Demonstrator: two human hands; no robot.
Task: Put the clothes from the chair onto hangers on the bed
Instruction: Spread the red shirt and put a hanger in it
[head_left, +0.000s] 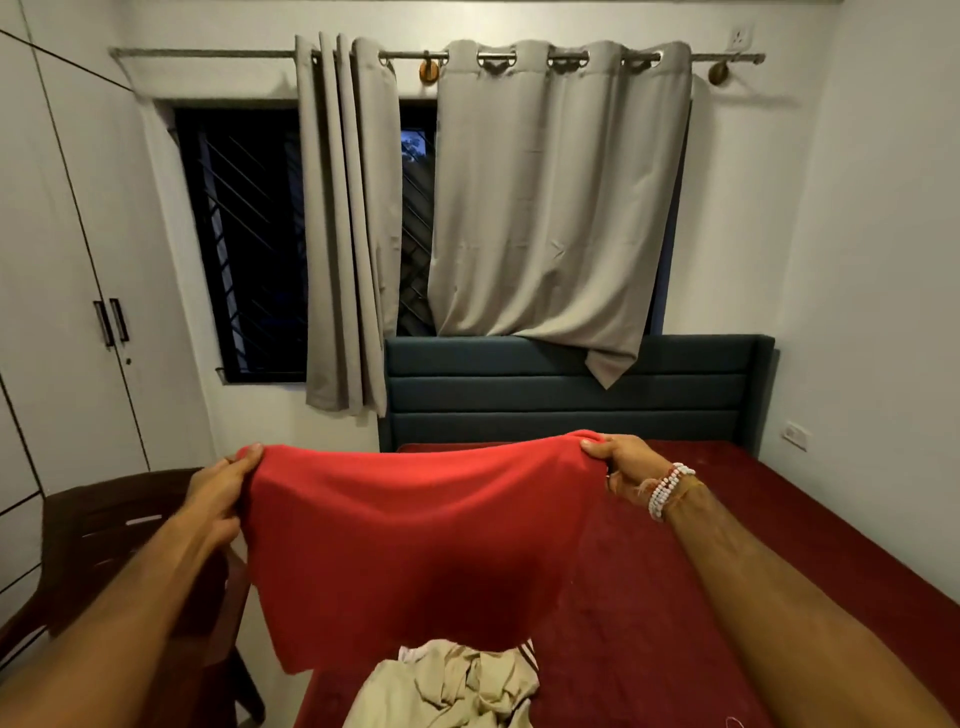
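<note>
Both hands up, red garment (415, 540) stretched between them. Left hand (221, 491) fingers (249, 457) pinch one top corner, right hand (626, 465) grips the other. Both are closed tight on cloth, nothing else held. The garment hangs below the fingers and sags mid-span, its lower hem just over a crumpled beige pile (457, 686) on the bed (779, 545). The chair (104, 525) is below-left of the left fingers, under that forearm. No hanger in view, so can't say where one lies.

Step looks like shake-out and orient before hanging. To do it well:
- Check which edge is under the fingers. Can't tell shoulders from hem here.
- Want shoulders up, front flat, no twist.
- Even tension on both grips, don't overstretch the knit.
- Lay it on bare bed below the right fingers, off the beige pile, so one hand frees up for a hanger.
</note>
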